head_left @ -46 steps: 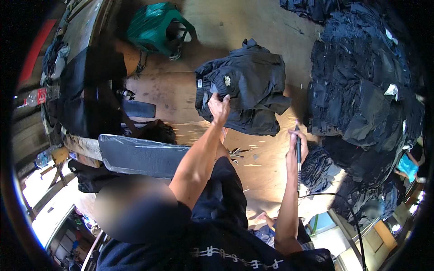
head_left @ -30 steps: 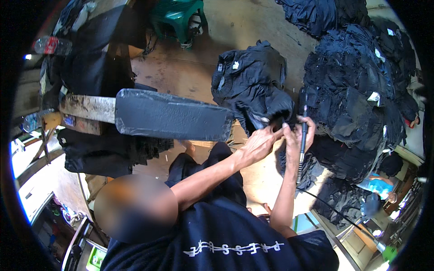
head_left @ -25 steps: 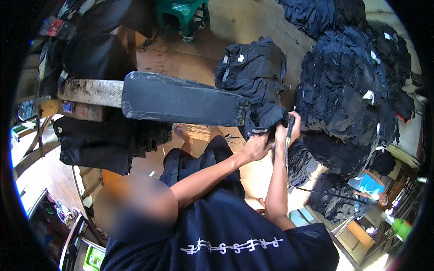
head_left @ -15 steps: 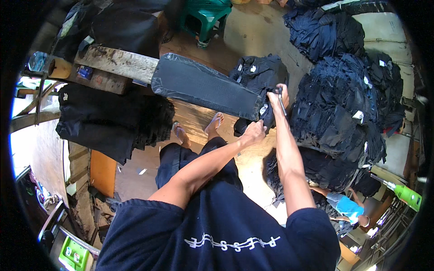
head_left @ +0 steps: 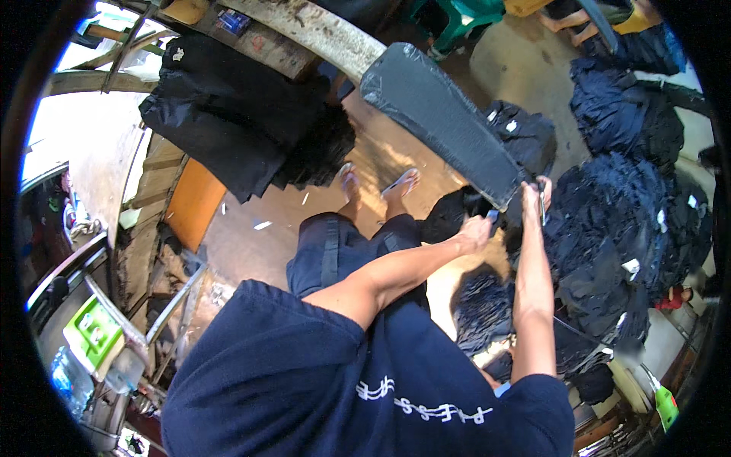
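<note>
A long padded board (head_left: 445, 118) covered in black reaches toward me, its narrow end between my hands. My left hand (head_left: 475, 234) is closed just below that end, with a small bluish bit (head_left: 493, 216) showing at its fingers; what it grips is unclear. Beside the tip, on the right, my right hand (head_left: 535, 196) is closed around a thin dark metal tool (head_left: 544, 206), whose kind is hard to make out. Crumpled black cloth (head_left: 449, 216) lies beneath the board's end, left of my left hand. Behind the end rests a black garment (head_left: 525, 137) with white tags.
Black garments (head_left: 236, 114) hang in a layered stack at left. Large heaps of dark cloth (head_left: 609, 221) fill the right side. A green plastic stool (head_left: 457, 19) stands at the far side. An orange panel (head_left: 196, 204) leans at left, near a bright green tray (head_left: 93, 335).
My view has turned, so the board and my hands appear further right. Both hands stay by the board's end, the right still holding the dark tool. A bluish bit now shows at my left fingers.
</note>
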The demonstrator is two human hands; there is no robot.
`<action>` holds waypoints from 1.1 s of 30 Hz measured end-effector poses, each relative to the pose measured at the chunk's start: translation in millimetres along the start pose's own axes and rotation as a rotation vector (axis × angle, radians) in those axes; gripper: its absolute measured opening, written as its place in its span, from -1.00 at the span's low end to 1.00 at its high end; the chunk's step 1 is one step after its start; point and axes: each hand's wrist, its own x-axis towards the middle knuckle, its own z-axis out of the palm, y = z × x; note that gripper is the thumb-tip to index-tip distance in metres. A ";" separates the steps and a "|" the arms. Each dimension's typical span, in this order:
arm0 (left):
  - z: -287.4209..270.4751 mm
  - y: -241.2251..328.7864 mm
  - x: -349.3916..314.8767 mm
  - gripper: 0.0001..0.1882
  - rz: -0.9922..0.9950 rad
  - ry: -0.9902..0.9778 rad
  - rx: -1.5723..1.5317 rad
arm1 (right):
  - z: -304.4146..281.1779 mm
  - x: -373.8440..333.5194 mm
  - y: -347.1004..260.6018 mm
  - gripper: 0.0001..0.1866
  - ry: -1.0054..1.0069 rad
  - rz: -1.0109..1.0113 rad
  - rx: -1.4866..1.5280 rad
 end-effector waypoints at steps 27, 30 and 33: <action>-148.9 64.4 -34.1 -0.68 0.120 0.037 0.263 | -58.7 -49.3 -164.0 -0.54 0.100 -0.204 0.159; -245.7 52.9 -62.9 -0.72 0.137 0.343 0.168 | -31.3 -56.7 -269.4 -0.55 0.052 -0.233 0.359; -340.1 30.7 -80.4 -0.74 0.178 0.603 0.145 | -8.8 -67.1 -347.2 -0.51 -0.176 -0.265 0.773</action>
